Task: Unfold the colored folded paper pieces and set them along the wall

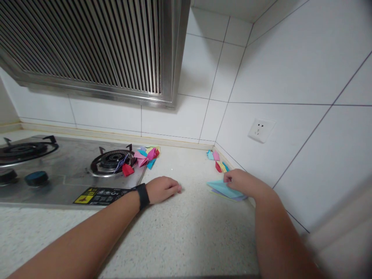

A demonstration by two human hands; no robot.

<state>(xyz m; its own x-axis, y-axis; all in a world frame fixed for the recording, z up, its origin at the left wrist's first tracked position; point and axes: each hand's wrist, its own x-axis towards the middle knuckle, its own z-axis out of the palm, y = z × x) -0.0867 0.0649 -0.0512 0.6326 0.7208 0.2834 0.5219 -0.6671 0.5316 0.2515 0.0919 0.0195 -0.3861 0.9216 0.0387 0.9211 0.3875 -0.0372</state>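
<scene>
My right hand (pixel 242 182) is by the right wall, its fingers pinched on the light-blue sheet (pixel 222 188) on top of a small stack of coloured paper. Lavender and yellow-green edges show beneath that sheet. My left hand (pixel 162 189), with a black band on the wrist, rests on the counter with its fingers curled together and nothing visible in them. Beyond it, a pile of folded coloured paper pieces (pixel 147 156) lies at the cooktop's right edge. A red folded piece (pixel 128 169) sits by the burner. More small folded pieces (pixel 221 166) lie in the back right corner.
To the left is a steel gas cooktop (pixel 72 170) with a right burner (pixel 113 161) and a knob (pixel 36 178). A range hood (pixel 95 50) hangs low above it. White tiled walls bound the speckled counter (pixel 186 240); a socket (pixel 261 130) is on the right wall.
</scene>
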